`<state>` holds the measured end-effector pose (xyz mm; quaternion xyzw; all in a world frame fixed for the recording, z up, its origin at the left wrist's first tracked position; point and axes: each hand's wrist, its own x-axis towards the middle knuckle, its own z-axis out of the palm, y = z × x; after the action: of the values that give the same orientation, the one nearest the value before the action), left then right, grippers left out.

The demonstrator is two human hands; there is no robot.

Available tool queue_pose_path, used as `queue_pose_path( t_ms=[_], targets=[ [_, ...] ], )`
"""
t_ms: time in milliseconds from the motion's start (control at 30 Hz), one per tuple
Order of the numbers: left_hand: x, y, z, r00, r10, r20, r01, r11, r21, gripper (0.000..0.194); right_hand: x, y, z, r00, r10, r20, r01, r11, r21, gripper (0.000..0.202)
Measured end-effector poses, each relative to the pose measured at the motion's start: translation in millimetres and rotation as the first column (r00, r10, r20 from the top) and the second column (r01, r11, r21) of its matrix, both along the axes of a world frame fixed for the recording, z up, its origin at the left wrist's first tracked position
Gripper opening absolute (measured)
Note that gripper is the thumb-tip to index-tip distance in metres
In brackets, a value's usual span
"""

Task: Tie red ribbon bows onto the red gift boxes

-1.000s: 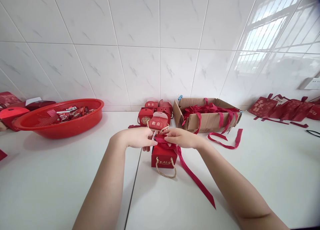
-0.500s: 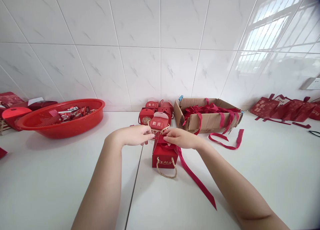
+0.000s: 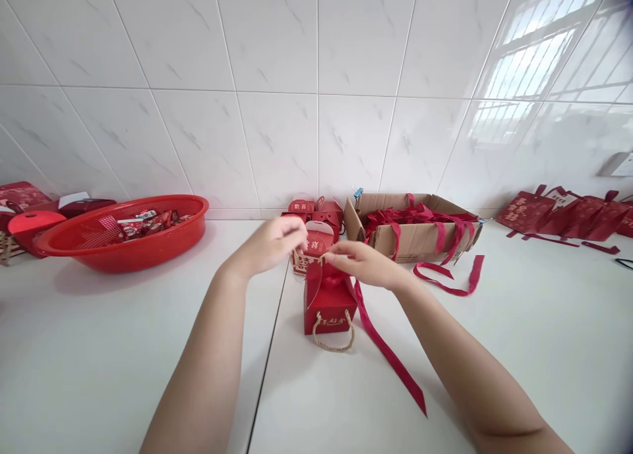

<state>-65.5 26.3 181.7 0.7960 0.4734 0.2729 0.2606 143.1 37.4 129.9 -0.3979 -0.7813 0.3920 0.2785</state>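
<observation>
A small red gift box (image 3: 330, 306) with gold lettering stands on the white table in front of me, a twisted rope handle (image 3: 333, 348) hanging down its near side. My right hand (image 3: 363, 263) is over the box top, thumb and fingertips pinched where a second rope handle (image 3: 321, 259) comes up. Red ribbon (image 3: 390, 355) trails from the box top toward the lower right. My left hand (image 3: 274, 243) is raised behind and left of the box, fingers curled down and blurred by motion; whether they grip anything cannot be seen.
Several red gift boxes (image 3: 316, 238) stand behind. A cardboard box (image 3: 415, 242) of red ribbons is at the back right, with a loose ribbon (image 3: 469, 289) before it. At left is a red plastic basket (image 3: 128, 259) with wrapped sweets (image 3: 148, 225). Red bags (image 3: 554, 213) lie far right.
My left hand has lifted up and away from the box top. The right hand has risen slightly and moved right, and rope now shows at its fingertips.
</observation>
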Motion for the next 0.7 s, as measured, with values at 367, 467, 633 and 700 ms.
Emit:
queue_pose_path(
  t_ms=[367, 467, 633, 700],
  targets=[
    [-14, 4, -1.9, 0.933, 0.049, -0.357, -0.131, 0.969, -0.21, 0.04, 37, 4, 15.7, 0.971, -0.112, 0.211, 0.116, 0.993, -0.005, 0.027],
    [-11, 9, -8.2, 0.91, -0.089, -0.405, -0.055, 0.942, -0.33, 0.039, 45, 9, 12.0, 0.908, -0.066, 0.415, 0.084, 0.996, -0.026, 0.031],
    [-8, 15, -16.5, 0.91, -0.126, -0.395, -0.007, 0.948, -0.318, 0.029, 44, 10, 12.7, 0.768, 0.055, 0.638, -0.02, 0.998, -0.063, 0.047],
    [-8, 17, -18.5, 0.911, -0.126, -0.393, -0.002, 0.951, -0.31, 0.025, 40, 8, 14.5, 0.752, 0.081, 0.654, -0.046, 0.996, -0.07, 0.05]
  ],
)
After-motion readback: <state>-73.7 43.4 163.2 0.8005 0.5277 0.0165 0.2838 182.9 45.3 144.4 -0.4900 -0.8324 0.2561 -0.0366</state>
